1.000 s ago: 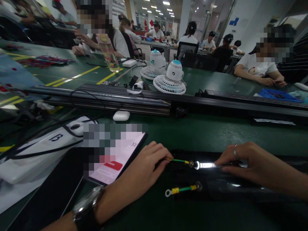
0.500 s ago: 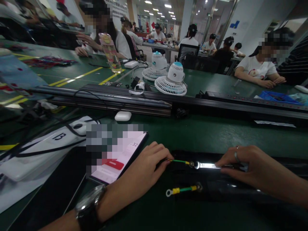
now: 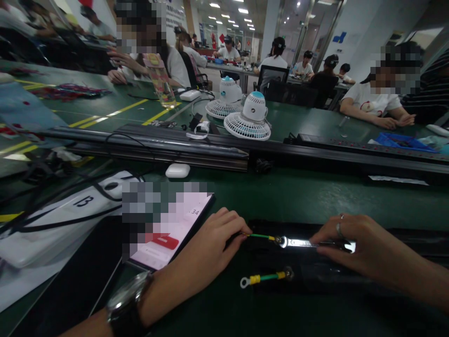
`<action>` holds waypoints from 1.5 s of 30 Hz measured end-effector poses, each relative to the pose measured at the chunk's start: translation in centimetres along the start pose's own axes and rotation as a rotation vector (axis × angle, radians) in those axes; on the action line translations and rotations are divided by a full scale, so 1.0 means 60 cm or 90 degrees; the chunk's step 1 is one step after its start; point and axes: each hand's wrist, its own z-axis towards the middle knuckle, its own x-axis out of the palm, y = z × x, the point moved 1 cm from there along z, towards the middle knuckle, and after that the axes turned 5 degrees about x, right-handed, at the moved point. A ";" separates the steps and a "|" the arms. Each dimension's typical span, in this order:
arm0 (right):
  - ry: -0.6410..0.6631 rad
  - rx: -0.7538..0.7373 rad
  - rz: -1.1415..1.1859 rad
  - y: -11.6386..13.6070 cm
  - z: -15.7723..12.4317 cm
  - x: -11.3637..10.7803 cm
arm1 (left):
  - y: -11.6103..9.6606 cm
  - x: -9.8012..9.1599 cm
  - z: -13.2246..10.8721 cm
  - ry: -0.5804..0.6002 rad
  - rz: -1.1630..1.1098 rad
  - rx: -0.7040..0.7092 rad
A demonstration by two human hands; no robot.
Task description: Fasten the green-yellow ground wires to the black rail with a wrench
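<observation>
The green table (image 3: pixel 315 192) spreads under everything in front of me, with yellow lines on its far left part. Long black rails (image 3: pixel 315 152) lie across it from side to side. Beyond them, a person in a white top (image 3: pixel 372 105) sits at the far right, forearms on the tabletop. Near me on the right, a dark bar (image 3: pixel 326 274) lies on the table. At my left rests a white case (image 3: pixel 52 224) marked 13, with black cords over it, and a flat black slab (image 3: pixel 66 281) lies beside it.

My two hands are apart from each other. My right hand (image 3: pixel 361 238) is clamped on the shaft of a wrench, thumb below and fingers above. My left hand (image 3: pixel 220 238) pinches the near end of a green wire between thumb and fingertip. Two white fans (image 3: pixel 254 112) stand side by side past the rails, grilles down. The phone (image 3: pixel 185 220) lies lit, just beyond my left forearm.

The wrench (image 3: pixel 298 242) points left, its head right at a small bolt; I can't tell whether it fits around it. My watch (image 3: pixel 129 295) is on my left wrist. A white earbud case (image 3: pixel 177 170) sits near the rails.

Smallest are the wires: the held wire (image 3: pixel 261 235) runs from my fingertips to the bolt (image 3: pixel 278 239), and the loose wire (image 3: pixel 268 277) lies nearer me, its metal ring (image 3: pixel 244 282) facing left.
</observation>
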 end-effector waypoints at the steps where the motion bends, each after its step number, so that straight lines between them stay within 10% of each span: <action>1: -0.001 -0.003 0.000 0.001 -0.001 0.001 | 0.000 0.000 0.000 0.001 -0.001 -0.003; 45: -0.072 -0.032 0.018 -0.021 0.008 0.037 | 0.001 0.001 0.005 0.004 0.037 0.013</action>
